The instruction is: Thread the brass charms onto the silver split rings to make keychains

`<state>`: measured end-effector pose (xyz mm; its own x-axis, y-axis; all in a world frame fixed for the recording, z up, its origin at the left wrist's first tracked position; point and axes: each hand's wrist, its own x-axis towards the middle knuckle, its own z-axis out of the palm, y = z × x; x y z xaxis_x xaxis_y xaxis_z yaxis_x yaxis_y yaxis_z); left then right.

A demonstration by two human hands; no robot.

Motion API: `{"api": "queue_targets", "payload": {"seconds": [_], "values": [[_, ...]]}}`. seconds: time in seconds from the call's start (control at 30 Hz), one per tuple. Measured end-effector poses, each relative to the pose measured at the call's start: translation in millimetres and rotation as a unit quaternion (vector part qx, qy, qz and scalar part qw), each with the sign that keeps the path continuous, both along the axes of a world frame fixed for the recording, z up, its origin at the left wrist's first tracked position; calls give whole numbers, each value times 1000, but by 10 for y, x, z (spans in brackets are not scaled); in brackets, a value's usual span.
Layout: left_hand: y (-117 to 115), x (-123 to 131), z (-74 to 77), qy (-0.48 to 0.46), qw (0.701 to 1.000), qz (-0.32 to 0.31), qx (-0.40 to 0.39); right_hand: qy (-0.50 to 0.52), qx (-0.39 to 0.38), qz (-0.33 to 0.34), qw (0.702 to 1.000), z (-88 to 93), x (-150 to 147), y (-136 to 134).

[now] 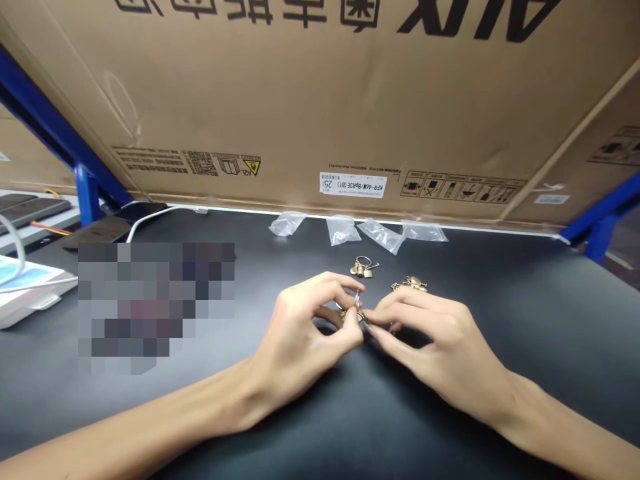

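Brass keyring charms (359,315) sat between the left hand (300,327) and right hand (430,333). Each hand pinched a small ring (358,299) in a narrow, careful fingertip grip.

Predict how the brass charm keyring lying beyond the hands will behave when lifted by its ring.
The brass charm keyring will probably dangle floppily from its ring, since the charms look loosely linked. It likely feels heavy for its size if solid metal. Its rounded charms might rock on the smooth black tabletop.
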<state>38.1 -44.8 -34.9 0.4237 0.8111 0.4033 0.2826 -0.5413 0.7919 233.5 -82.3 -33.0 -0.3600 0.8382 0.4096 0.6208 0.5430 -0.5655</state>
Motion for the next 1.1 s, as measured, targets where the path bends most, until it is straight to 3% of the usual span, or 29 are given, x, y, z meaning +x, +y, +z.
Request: {"api": "queue_targets", "payload": {"seconds": [0.13,0.27,0.5,0.83,1.1], "values": [[6,-10,56,-26,999,6,-24,-60,3,-20,998,78,156,102],[60,-62,46,-28,1000,7,-13,-145,22,-137,980,187,435,283],[97,-94,47,-12,1000,-2,10,-274,56,-42,959,86,611,439],[95,-73,32,-12,1000,-18,-1,-296,89,-31,951,103,575,405],[91,-76,24,-2,1000,-26,-5,-308,55,-20,950,84,586,416]]}}
